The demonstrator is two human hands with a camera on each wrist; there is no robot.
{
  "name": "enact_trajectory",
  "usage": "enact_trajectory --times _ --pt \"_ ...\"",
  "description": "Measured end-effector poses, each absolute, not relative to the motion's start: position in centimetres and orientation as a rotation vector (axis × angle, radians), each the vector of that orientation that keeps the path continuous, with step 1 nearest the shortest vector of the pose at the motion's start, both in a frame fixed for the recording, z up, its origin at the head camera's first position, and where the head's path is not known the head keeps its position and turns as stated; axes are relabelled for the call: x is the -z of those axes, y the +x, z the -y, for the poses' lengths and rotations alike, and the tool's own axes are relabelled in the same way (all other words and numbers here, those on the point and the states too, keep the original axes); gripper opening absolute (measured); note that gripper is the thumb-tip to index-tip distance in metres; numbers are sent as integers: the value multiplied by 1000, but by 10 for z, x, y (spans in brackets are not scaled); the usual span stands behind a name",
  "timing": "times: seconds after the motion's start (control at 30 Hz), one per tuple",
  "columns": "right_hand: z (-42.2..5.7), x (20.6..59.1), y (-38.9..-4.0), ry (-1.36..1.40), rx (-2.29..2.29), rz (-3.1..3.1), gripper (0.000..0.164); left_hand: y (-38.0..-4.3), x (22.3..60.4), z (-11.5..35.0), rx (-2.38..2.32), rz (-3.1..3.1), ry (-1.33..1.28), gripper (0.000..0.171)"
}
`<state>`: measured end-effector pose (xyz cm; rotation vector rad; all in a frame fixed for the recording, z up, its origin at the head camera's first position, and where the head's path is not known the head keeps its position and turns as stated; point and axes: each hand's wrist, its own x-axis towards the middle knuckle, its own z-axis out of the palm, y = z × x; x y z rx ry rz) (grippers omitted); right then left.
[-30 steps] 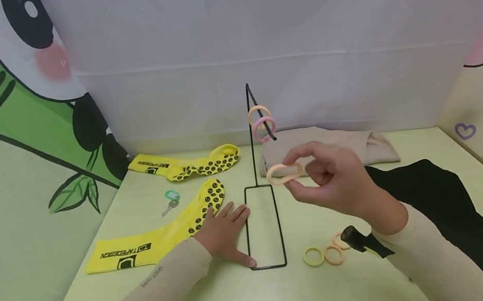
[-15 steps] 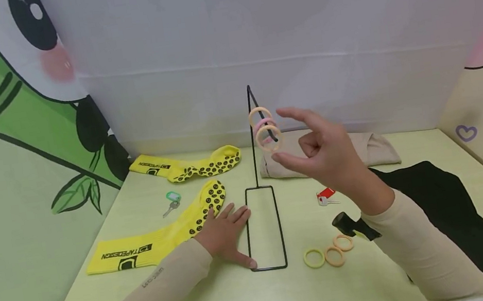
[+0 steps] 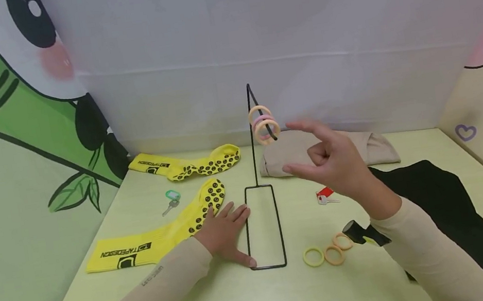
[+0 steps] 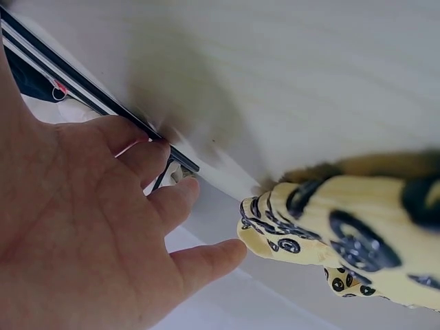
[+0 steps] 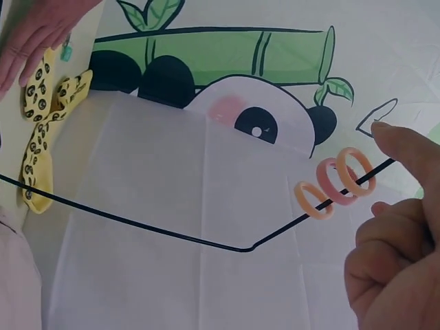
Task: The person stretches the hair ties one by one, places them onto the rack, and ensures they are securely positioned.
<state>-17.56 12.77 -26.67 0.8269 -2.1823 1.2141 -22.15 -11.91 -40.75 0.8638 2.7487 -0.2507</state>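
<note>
A black wire stand (image 3: 279, 223) rises from a rectangular base, its bent upper arm slanting forward. On that arm hang a rear orange ring (image 3: 257, 108), a pink ring (image 5: 324, 180) and a front orange ring (image 5: 342, 165). My right hand (image 3: 336, 157) is just right of the rings, touching none; thumb and index finger stand apart with nothing between them, and the other fingers are curled in. My left hand (image 3: 225, 233) rests with spread fingers at the base's left side, its thumb on the front left corner, beside a yellow sock (image 3: 143, 246).
Right of the base lie a yellow-green ring (image 3: 305, 258) and two orange rings. A second yellow sock (image 3: 206, 165), a green-tagged key (image 3: 172, 195) and a red-tagged key (image 3: 324, 192) lie farther back. Beige cloth (image 3: 377, 147) and black cloth (image 3: 438, 214) are right.
The orange ring pinched in my right hand was put on the stand's arm and released; it now hangs slightly higher. My right hand has drawn back right and down. The left hand stays put.
</note>
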Motion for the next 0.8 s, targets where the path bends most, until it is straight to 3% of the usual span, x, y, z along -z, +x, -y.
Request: enact_trajectory --times 0.8 --pt "-142 345 -179 554 -1387 2643 44 -225 412 121 201 -2744 847 125"
